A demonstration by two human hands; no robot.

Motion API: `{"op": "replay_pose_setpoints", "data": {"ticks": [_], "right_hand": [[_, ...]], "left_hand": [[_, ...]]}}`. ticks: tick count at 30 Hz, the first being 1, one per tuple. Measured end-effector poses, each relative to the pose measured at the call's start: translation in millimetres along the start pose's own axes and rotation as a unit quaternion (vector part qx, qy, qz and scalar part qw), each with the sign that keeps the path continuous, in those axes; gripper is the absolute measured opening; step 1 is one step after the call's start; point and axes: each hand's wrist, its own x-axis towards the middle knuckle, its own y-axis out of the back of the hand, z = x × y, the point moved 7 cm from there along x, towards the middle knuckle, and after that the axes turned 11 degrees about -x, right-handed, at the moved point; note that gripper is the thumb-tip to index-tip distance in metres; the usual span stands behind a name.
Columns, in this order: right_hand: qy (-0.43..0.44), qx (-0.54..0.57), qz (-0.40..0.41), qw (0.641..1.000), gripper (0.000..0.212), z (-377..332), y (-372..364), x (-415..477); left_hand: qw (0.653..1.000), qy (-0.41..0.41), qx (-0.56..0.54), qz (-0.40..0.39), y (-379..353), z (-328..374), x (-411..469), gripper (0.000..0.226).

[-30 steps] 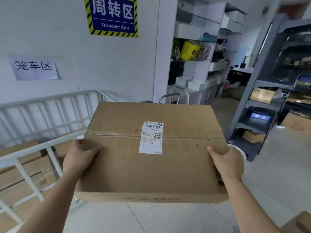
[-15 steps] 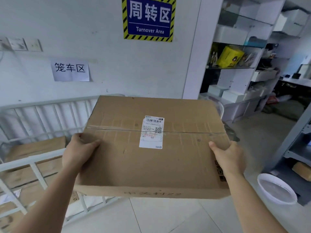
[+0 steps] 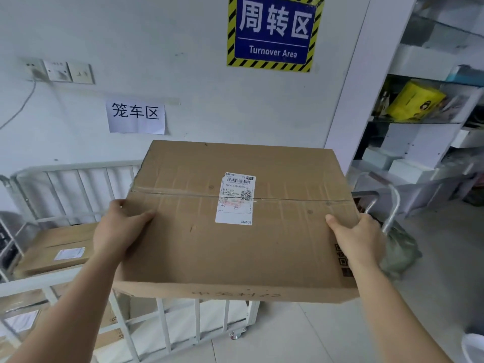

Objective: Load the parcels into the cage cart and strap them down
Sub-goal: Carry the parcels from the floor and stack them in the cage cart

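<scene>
A large flat cardboard parcel (image 3: pixel 196 231) with a white shipping label on top is held level in front of me. My left hand (image 3: pixel 117 229) grips its left edge, thumb lying on top. At the right edge my right hand (image 3: pixel 358 239) grips it the same way. The white metal cage cart (image 3: pixel 78 184) stands below and to the left, partly under the parcel. Inside the cart lies another cardboard parcel (image 3: pixel 60 247) with a label, and more cardboard shows lower behind the front bars.
A white wall with a blue "Turnover Area" sign (image 3: pixel 273 32) and a paper notice (image 3: pixel 135 117) is straight ahead. Shelving (image 3: pixel 424 113) with boxes stands at the right. A metal trolley handle (image 3: pixel 387 213) and a greenish bag (image 3: pixel 400 250) sit behind the parcel's right side.
The view has swung left and nearer to the cage cart, which now sits under the parcel's left part. Both hands keep the same grip on the parcel.
</scene>
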Motion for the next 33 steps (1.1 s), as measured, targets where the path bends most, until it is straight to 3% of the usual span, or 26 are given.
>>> {"op": "replay_pose_setpoints", "data": {"ticks": [4,19,33], "right_hand": [[0.025,0.013,-0.015,0.999,0.064,-38.6,-40.3,41.5],[0.123,0.028,-0.092,0.988,0.065,-179.6,-184.3,154.7],[0.127,-0.013,-0.186,0.974,0.067,-283.7,-371.4,170.4]], "left_hand": [[1.0,0.005,-0.004,0.03,-11.2,3.2,38.4,0.072],[0.989,0.06,-0.015,0.133,-37.9,-14.3,159.5,0.073],[0.979,0.149,0.021,0.136,-45.6,-102.7,314.1,0.076]]}}
